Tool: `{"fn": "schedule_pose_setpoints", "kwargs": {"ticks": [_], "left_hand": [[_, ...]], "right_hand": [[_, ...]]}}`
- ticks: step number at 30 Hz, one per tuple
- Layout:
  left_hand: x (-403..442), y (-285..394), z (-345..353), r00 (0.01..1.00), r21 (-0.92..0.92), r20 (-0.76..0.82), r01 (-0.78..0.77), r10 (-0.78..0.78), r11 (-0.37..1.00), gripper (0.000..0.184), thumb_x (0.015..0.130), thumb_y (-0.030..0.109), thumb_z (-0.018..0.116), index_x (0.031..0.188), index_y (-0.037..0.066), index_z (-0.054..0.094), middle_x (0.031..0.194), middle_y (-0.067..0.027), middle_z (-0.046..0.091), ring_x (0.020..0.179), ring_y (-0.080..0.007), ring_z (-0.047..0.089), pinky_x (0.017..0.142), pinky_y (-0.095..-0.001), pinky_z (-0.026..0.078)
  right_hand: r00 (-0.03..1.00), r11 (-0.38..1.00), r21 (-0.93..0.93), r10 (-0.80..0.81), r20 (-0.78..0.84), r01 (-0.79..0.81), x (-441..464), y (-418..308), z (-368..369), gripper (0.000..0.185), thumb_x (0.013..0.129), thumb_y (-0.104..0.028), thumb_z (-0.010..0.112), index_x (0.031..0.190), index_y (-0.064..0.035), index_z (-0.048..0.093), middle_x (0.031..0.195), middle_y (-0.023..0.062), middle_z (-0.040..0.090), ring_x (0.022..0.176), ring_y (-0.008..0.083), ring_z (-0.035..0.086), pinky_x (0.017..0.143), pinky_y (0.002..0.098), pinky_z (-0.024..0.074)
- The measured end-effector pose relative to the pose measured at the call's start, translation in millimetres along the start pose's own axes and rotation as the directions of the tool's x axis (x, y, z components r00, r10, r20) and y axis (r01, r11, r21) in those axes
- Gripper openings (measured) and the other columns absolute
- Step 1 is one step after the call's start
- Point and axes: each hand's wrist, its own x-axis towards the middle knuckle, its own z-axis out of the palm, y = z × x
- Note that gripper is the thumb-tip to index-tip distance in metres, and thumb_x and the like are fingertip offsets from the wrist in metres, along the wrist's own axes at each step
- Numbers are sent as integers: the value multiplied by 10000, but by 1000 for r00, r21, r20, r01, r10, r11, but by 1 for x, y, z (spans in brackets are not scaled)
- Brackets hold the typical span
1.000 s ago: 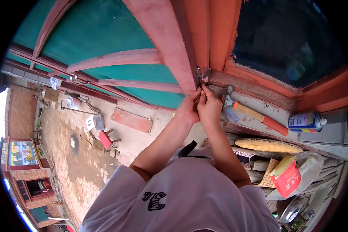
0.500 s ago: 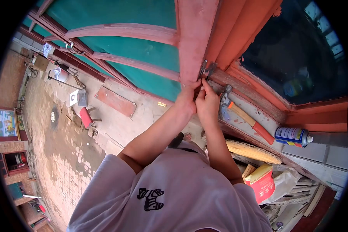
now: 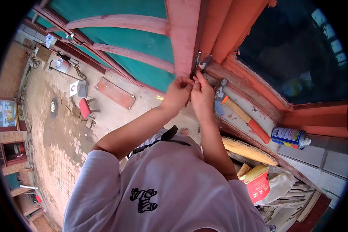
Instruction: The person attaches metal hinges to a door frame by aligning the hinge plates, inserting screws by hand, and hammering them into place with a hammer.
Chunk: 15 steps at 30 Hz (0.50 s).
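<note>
Left hand [image 3: 177, 93] and right hand [image 3: 202, 94] pinched nearly closed at the hinge [image 3: 203, 62] (contents hidden, can't tell); loose fingertips could drop any small part.

Green door panels [image 3: 131, 38] with pink bars [image 3: 139, 57].
The hammer handle [image 3: 241, 114] is tan and red; the can [image 3: 288, 137] is blue, white, yellow and red.

Under the window [image 3: 294, 58], the speckled ledge [image 3: 263, 123] holds 1 hammer [image 3: 239, 111], with 1 blue spray can [image 3: 289, 137] near its red grip [image 3: 258, 131].
</note>
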Motion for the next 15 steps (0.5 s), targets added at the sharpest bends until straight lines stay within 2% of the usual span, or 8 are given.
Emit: {"fn": "schedule_pose_setpoints", "kwargs": {"ticks": [1, 3, 6, 9, 10, 13, 14, 15], "left_hand": [[-4, 7, -9, 935, 317, 11, -339, 354, 886, 97, 895, 107, 598, 972, 67, 639, 951, -58, 648, 894, -218, 615, 768, -344, 479], [-7, 20, -25, 487, 701, 354, -703, 798, 118, 166, 828, 42, 627, 991, 76, 636, 1032, -66, 629, 937, -243, 599, 822, -358, 447], [12, 37, -26, 160, 592, 600, -748, 784, -301, 254, 736, 3, 648, 973, 96, 647, 998, -40, 619, 917, -269, 588, 809, -372, 439], [31, 39, -36, 126, 495, 668, -812, 734, -311, 278, 714, -19, 665, 964, 102, 651, 978, -33, 631, 922, -259, 598, 803, -372, 441], [32, 40, -40, 122, 507, 588, -826, 800, -247, 272, 707, -54, 663, 941, 84, 654, 965, -53, 639, 913, -271, 599, 803, -375, 443], [24, 36, -50, 214, 624, 411, -775, 886, -102, 257, 721, -83, 639, 935, 58, 652, 977, -77, 640, 900, -281, 596, 792, -373, 450], [22, 31, -48, 254, 616, 392, -786, 884, -47, 241, 734, -91, 623, 937, 36, 650, 966, -97, 640, 889, -294, 594, 784, -380, 457], [20, 26, -47, 276, 602, 397, -798, 875, -22, 238, 733, -88, 625, 935, 37, 651, 959, -99, 638, 887, -296, 593, 782, -383, 459]], "right_hand": [[997, 995, 75, 61, 42, -64, -1, -5, -2, 386, 941, -111, 464, 1302, -44, 580, 1039, 247, 676, 964, 310, 675, 864, 363, 498], [978, 958, 216, 162, 134, -189, 0, -22, -8, 424, 899, -84, 464, 1304, -15, 564, 1007, 237, 676, 929, 336, 671, 888, 366, 492], [998, 999, 39, 21, 56, -23, -1, 7, 11, 400, 896, -68, 494, 1284, -9, 570, 961, 209, 685, 881, 314, 675, 851, 350, 501], [999, 958, 283, 44, -9, -40, -7, 17, 22, 385, 886, -53, 533, 1266, -9, 577, 968, 197, 691, 898, 305, 682, 844, 344, 507], [999, 937, 347, 39, -17, -30, -4, 12, 19, 417, 856, -36, 575, 1273, -16, 584, 1020, 208, 693, 950, 294, 684, 858, 357, 511], [994, 975, 223, 27, -104, -3, -2, 14, 30, 426, 844, -39, 592, 1269, -10, 593, 1045, 223, 687, 956, 295, 690, 835, 363, 524], [996, 988, 139, 69, -56, -61, -5, 9, 26, 403, 877, 27, 547, 1279, 15, 579, 1086, 158, 706, 969, 152, 675, 854, 262, 508], [995, 995, 89, 49, -90, -41, -6, 3, 24, 402, 867, 21, 559, 1268, 15, 587, 1062, 163, 709, 952, 170, 686, 845, 269, 516]]}}
